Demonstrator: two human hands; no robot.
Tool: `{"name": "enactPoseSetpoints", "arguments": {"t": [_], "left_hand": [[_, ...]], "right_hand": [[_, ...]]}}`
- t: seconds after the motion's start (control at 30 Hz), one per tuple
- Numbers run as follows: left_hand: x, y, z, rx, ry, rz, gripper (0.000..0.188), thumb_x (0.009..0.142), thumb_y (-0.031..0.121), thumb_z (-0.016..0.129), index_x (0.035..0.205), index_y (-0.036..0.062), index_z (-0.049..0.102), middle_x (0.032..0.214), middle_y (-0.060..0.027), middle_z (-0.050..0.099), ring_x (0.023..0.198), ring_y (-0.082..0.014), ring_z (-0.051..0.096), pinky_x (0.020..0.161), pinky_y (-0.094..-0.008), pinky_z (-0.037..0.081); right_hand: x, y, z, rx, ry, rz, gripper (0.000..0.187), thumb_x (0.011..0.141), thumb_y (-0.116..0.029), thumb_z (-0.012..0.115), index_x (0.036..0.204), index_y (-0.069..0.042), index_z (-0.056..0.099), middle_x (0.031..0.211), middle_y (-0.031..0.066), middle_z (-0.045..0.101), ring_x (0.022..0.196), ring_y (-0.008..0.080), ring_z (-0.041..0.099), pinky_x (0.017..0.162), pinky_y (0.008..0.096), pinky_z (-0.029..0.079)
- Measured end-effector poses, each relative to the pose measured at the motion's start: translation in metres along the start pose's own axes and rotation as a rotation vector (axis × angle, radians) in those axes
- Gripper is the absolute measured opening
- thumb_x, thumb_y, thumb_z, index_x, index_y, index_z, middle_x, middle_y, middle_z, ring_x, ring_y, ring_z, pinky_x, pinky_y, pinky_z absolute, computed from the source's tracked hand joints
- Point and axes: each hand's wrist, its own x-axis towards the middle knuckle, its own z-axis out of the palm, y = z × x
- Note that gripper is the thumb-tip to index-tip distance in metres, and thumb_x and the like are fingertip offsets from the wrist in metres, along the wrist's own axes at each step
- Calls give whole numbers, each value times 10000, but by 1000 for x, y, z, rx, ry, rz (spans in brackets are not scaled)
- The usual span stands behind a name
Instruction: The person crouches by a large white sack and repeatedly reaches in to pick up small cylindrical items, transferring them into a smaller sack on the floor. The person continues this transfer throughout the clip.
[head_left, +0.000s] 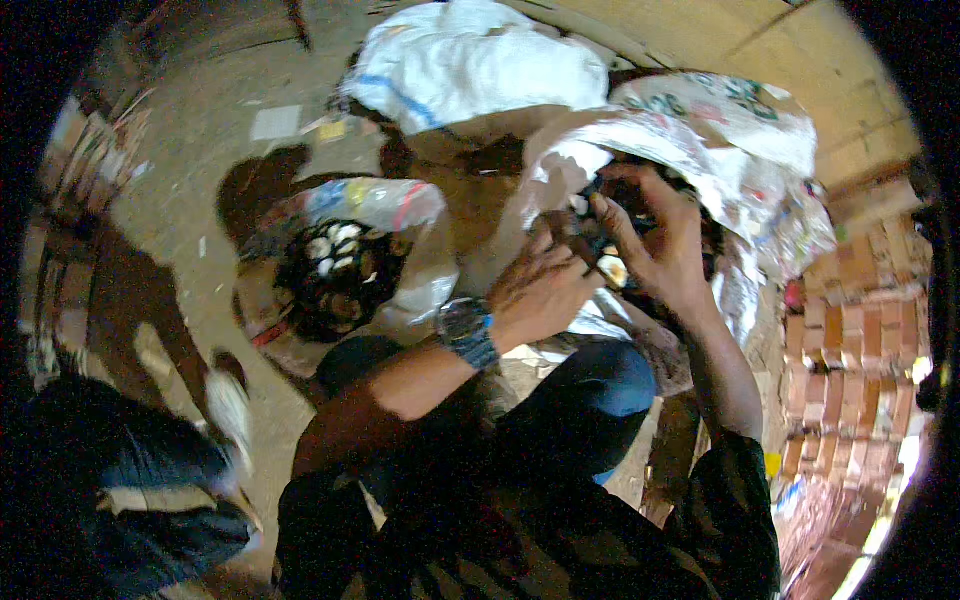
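Note:
In front of me a white woven sack (690, 140) lies open, with dark, shadowed contents in its mouth. My left hand (545, 285), wearing a wristwatch (464, 327), is at the sack's left side with its fingers curled; whatever they hold is hidden. Over the opening, my right hand (665, 240) has its thumb and fingers drawn together near a small pale piece, too blurred to name. A round, pale, yellowish piece (613, 270) shows among the dark contents below that hand. To the left stands a clear plastic bag (430, 230) holding dark contents and several whitish pieces (337, 247).
A full white sack (480, 65) lies at the back, and a printed one (760, 115) beside it. Stacked reddish-brown blocks (850, 340) line the right. Another person's legs and shoe (230, 415) are at the lower left. Flat scraps (276, 123) lie on the floor.

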Motion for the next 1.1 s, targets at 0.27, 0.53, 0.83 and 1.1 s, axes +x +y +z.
{"name": "enactPoseSetpoints", "arguments": {"t": [0.27,0.53,0.83,1.1], "left_hand": [[18,-1,-19,-22,44,101,88,713,102,641,793,70,654,805,-74,596,879,-249,582,1096,-518,327],[20,0,-24,16,45,128,41,726,97,610,699,68,597,758,-94,562,877,-267,570,1068,-537,334],[16,0,-13,28,101,102,196,683,158,642,840,54,694,818,-72,604,905,-261,580,1071,-521,346],[16,3,-18,-10,43,86,85,742,120,589,758,37,576,820,-128,546,936,-302,558,1110,-521,310]], "right_hand": [[-24,106,-28,-280,-352,324,399,852,-231,725,1189,-37,639,925,212,700,815,328,687,731,401,533],[8,114,39,-233,-431,71,901,728,-484,793,1408,-32,412,978,291,669,869,430,664,805,489,523],[25,105,47,-77,-426,245,603,777,-342,686,1280,-32,564,1282,276,575,1182,414,559,1037,487,428],[11,96,77,-149,-220,185,292,787,-149,609,1007,38,652,902,302,665,795,482,660,718,536,548]]}}
